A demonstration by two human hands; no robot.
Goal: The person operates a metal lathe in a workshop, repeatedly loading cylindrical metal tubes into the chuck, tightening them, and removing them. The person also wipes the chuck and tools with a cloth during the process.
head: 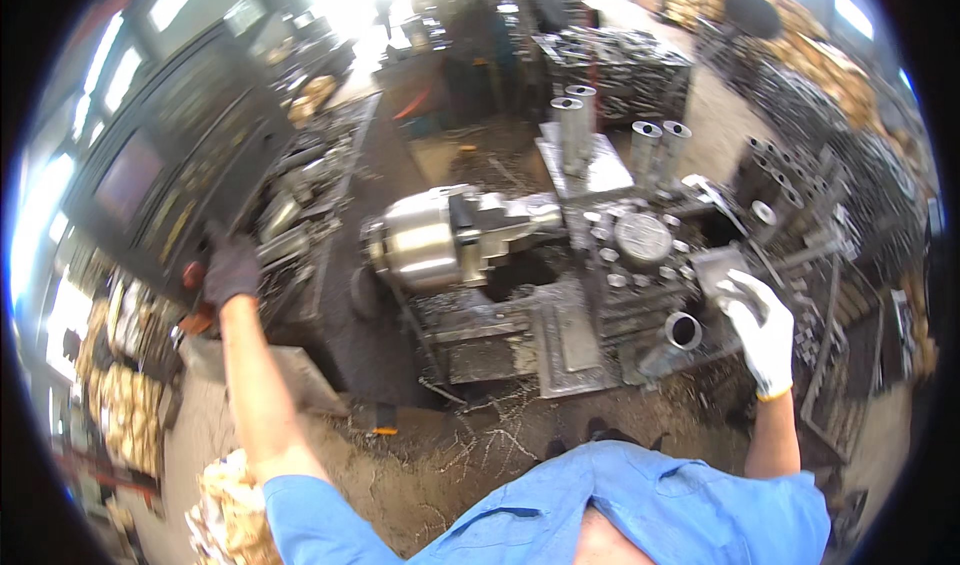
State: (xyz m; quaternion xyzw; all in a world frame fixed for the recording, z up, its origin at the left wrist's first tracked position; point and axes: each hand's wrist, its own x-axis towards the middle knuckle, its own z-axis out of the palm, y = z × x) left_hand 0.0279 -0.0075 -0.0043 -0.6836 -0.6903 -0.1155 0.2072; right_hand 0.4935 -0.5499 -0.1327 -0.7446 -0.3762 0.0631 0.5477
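My left hand [231, 268], in a dark glove, reaches to the lower edge of a machine control panel [180, 182]. Its fingertips are blurred against the buttons, beside a red knob [193, 274]. My right hand [761, 332], in a white glove, has its fingers spread over the edge of a flat grey metal plate [718, 265]; whether they touch it is unclear. Between the hands sits a shiny lathe chuck [424, 238] with stepped jaws [517, 223]. A round-topped tool post [643, 238] ringed by bolts is right of it. One open metal tube [679, 336] leans near my right hand.
Upright metal tubes [574, 133] stand on a pale sheet behind the tool post, with another pair [660, 145] beside them. More tubes [780, 175] crowd the right side. Metal shavings [495, 437] litter the floor. A metal bin [615, 77] holds scrap at the back.
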